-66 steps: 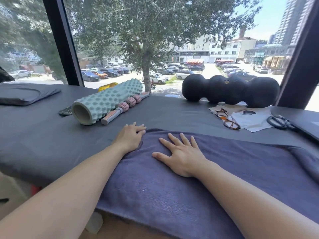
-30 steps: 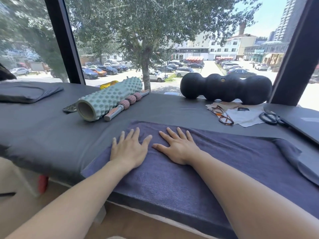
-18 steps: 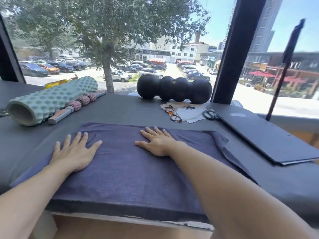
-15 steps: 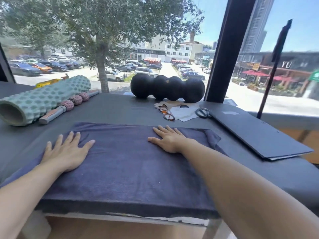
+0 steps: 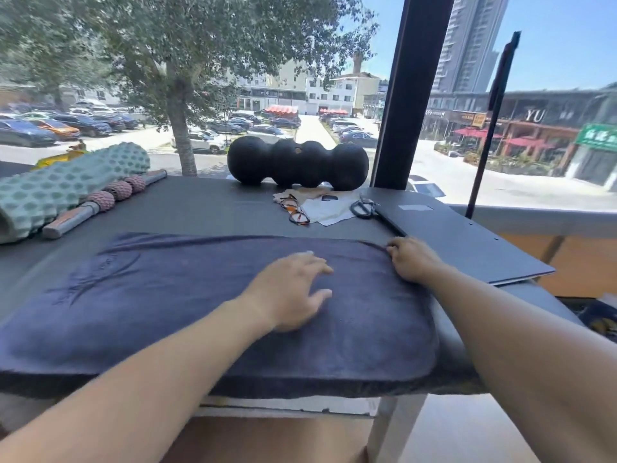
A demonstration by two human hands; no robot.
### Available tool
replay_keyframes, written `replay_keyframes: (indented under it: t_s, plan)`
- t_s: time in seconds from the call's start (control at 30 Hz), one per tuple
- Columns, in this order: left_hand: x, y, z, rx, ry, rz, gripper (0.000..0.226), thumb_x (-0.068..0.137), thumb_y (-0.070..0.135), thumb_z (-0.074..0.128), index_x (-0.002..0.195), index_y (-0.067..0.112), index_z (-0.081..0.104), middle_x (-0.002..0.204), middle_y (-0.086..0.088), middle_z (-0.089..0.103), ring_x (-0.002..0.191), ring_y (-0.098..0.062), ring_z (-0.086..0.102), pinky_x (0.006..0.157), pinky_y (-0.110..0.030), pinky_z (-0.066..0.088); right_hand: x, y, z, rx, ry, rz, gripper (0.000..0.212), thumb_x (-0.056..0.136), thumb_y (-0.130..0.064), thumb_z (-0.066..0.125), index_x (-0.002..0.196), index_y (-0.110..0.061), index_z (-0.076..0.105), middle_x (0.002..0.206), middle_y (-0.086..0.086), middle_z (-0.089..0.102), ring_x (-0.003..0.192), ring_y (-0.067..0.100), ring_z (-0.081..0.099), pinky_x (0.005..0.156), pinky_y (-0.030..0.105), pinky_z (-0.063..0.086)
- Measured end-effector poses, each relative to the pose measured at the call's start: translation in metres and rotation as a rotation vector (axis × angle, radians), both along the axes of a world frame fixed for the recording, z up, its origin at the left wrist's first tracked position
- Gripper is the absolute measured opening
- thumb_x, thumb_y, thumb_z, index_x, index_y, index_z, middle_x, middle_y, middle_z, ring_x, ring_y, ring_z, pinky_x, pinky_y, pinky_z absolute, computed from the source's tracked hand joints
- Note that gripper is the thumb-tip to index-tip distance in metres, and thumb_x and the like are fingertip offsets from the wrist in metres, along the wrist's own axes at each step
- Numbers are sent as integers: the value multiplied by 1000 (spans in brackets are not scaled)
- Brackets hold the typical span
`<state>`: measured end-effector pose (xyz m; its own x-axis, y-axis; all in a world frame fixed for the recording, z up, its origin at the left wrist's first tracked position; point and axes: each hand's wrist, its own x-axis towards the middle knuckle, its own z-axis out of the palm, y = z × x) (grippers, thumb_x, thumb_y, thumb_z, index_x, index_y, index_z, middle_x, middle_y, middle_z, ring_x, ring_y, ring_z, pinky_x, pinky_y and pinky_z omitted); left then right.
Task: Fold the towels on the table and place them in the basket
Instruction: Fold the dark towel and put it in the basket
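Observation:
A dark blue towel [image 5: 173, 305] lies spread flat across the near part of the dark grey table [image 5: 213, 212], its front edge hanging over the table's edge. My left hand [image 5: 293, 289] lies on the towel right of its middle, fingers spread and blurred by motion. My right hand [image 5: 412, 259] is at the towel's far right corner, with its fingers curled round the towel's edge there. No basket is in view.
A green foam roller [image 5: 50, 192] and a pink massage stick [image 5: 100, 202] lie at the back left. A black peanut-shaped roller [image 5: 297, 167] sits by the window. Glasses [image 5: 295, 210], papers [image 5: 329, 208], scissors [image 5: 362, 208] and a closed dark laptop [image 5: 460, 235] lie to the right.
My right hand slid right to the towel's far right corner and curled onto it. My left hand moved from the towel's left part to right of its middle. The view turned right.

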<state>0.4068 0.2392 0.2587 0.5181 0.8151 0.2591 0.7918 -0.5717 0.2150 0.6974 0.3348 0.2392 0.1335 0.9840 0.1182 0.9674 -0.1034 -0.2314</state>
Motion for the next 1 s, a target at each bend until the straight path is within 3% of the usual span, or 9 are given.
replay_keyframes:
  t_s: [0.1,0.2,0.3,0.4,0.5,0.6,0.8,0.9,1.0]
  plan:
    - [89,-46,-28,-23,95,-266,84,88,71,51,155,24,35,164,2,30,155,-19,15,126,-44,9,-1,4,-6,17,-15,-15,35,103,-29,43,120,-5,62,133,22,57,125,38,50,103,39,40]
    - [123,-67,-60,56,179,-227,102,82,77,54,159,21,17,168,-4,14,156,-25,3,124,-55,-3,-5,9,-1,-80,-72,-38,43,105,-28,37,132,0,55,143,23,50,136,34,41,111,35,30]
    - [125,-66,-72,133,117,-229,78,95,67,40,159,29,20,168,-5,19,155,-29,9,125,-52,-1,-7,15,8,-100,-41,-60,41,100,-24,44,134,-4,53,141,19,53,134,33,45,110,34,31]
    - [126,-66,-74,155,-33,-250,56,101,51,26,150,30,44,159,-3,41,150,-29,29,124,-52,12,-7,17,12,-25,60,-83,29,91,-23,56,117,-10,56,125,14,62,119,35,51,97,37,44]
    - [126,-72,-66,35,-246,-245,54,102,43,27,138,23,61,146,2,57,142,-21,42,123,-43,19,-3,16,15,-16,244,-134,38,91,-24,65,123,-9,50,126,15,59,116,34,56,85,33,44]
    - [129,-77,-50,-114,-501,-204,43,105,35,35,119,12,69,126,-2,70,122,-22,56,108,-38,38,3,14,24,86,398,-153,31,90,-14,64,121,-14,60,128,12,61,116,31,58,88,31,47]
    - [147,-95,-15,-304,-726,-166,38,107,34,40,122,14,68,124,-4,70,119,-21,59,102,-37,46,23,-7,54,178,366,-230,33,88,5,52,92,-17,76,117,8,72,112,29,63,97,35,53]
    - [161,-102,-3,-431,-870,-153,39,105,41,40,105,14,68,99,-2,73,96,-18,64,90,-37,51,39,-22,78,193,319,-260,31,91,0,54,103,-15,78,118,6,70,110,30,64,95,37,55]
    - [165,-107,11,-463,-1007,-117,42,103,42,42,81,12,62,73,4,58,71,-11,50,71,-34,43,48,-28,103,194,284,-237,28,91,-5,54,95,-16,79,116,8,71,106,33,65,93,40,56]
